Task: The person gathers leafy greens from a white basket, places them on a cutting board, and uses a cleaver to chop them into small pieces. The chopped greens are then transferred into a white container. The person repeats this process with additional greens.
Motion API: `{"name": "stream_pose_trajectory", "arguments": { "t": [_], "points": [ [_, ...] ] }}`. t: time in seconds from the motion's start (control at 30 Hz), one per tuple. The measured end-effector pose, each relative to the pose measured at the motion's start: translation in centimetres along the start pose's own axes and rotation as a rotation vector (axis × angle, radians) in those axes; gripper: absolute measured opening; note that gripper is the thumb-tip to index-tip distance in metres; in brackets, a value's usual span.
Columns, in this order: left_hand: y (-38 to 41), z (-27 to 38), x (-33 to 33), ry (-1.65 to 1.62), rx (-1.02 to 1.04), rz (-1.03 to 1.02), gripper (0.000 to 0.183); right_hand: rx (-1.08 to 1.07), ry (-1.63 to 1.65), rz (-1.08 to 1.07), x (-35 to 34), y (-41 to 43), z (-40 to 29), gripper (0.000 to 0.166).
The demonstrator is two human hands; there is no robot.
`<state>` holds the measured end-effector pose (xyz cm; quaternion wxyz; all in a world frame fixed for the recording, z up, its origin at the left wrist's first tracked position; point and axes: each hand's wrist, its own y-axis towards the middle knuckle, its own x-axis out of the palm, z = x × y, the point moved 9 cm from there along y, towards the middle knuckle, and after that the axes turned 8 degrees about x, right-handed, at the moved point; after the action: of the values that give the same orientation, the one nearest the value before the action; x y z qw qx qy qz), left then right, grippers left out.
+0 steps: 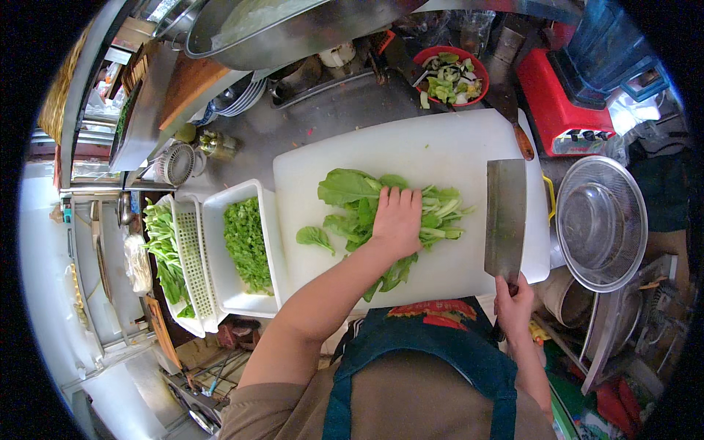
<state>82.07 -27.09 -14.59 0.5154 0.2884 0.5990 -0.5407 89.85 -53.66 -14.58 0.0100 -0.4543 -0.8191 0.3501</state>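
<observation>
My left hand [397,223] rests over a bunch of leafy greens [352,190], fingers together and curled onto the stems. The greens lie on a white cutting board [330,154], leaves to the left and cut-looking stalks to the right. One loose leaf [313,237] sits apart on the board's left side. In my right hand [514,305] is the handle of a Chinese cleaver [506,214]. Its broad blade is over the board's right edge, apart from the greens. Whether the blade touches the board I cannot tell.
Left of the board stand a white tub [270,220] of chopped greens and a white perforated basket [190,258] of whole greens. A red bowl [485,71] of vegetable scraps and a wooden-handled tool [522,142] lie beyond. On the right are a red blender [542,99] and a mesh strainer [599,220].
</observation>
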Motion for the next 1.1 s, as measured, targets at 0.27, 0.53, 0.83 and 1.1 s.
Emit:
{"name": "stream_pose_trajectory", "arguments": {
  "t": [0.27,0.53,0.83,1.1],
  "points": [
    [1.7,0.6,0.7,0.201,-0.126,-0.223,0.079,-0.271,-0.470,-0.081,2.7,-4.7,-6.9,0.028],
    [1.8,0.5,0.9,0.162,-0.173,-0.271,0.077,-0.212,-0.568,-0.142,7.4,-2.4,-7.1,0.027],
    [1.5,0.3,1.0,0.114,-0.119,-0.185,0.083,-0.171,-0.655,-0.183,9.9,1.2,-6.6,0.025],
    [0.6,-0.6,-0.1,-0.051,-0.058,0.023,0.075,-0.314,-0.538,-0.053,10.7,1.9,-5.2,0.025]
  ]
}}
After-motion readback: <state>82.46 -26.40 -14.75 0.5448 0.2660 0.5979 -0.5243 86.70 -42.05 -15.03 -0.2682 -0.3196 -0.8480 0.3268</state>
